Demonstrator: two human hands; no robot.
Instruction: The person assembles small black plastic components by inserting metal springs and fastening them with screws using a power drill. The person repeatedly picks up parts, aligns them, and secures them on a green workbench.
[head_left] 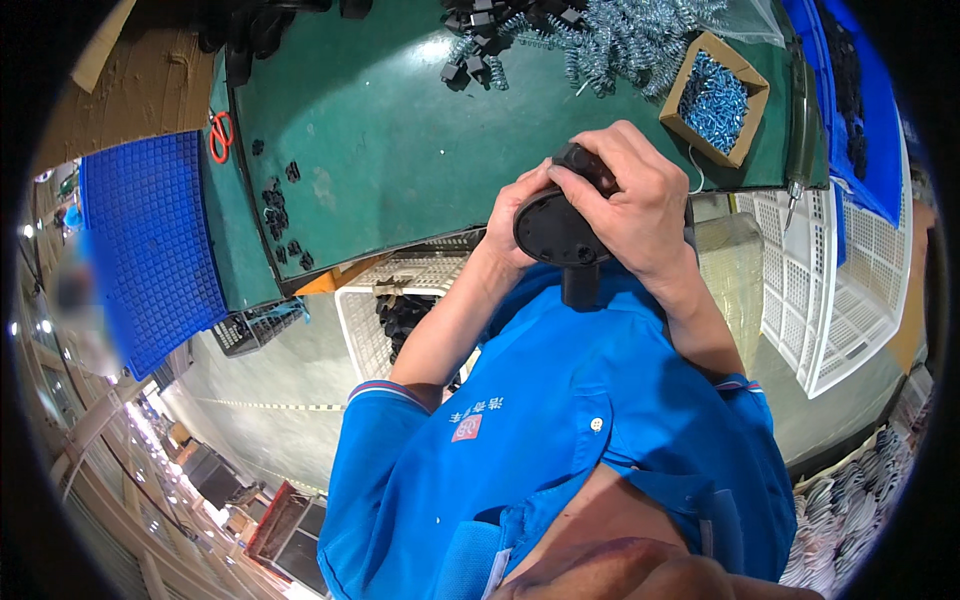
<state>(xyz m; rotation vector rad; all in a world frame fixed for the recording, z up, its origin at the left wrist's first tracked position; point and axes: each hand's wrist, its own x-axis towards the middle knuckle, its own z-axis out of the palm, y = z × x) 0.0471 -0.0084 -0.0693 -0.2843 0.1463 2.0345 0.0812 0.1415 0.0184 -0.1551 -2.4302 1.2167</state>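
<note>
One black plastic part gripped by two hands, left hand cupped beneath, right hand closed over its top, above green desk edge, one cardboard box of screws, one spring pile, one orange-handled scissors.

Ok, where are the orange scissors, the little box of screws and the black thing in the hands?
orange scissors [220, 136], head view, on the handles.
cardboard box of screws [741, 72], head view, on its right rim.
black part [548, 232], head view, on its round flat face.
</note>
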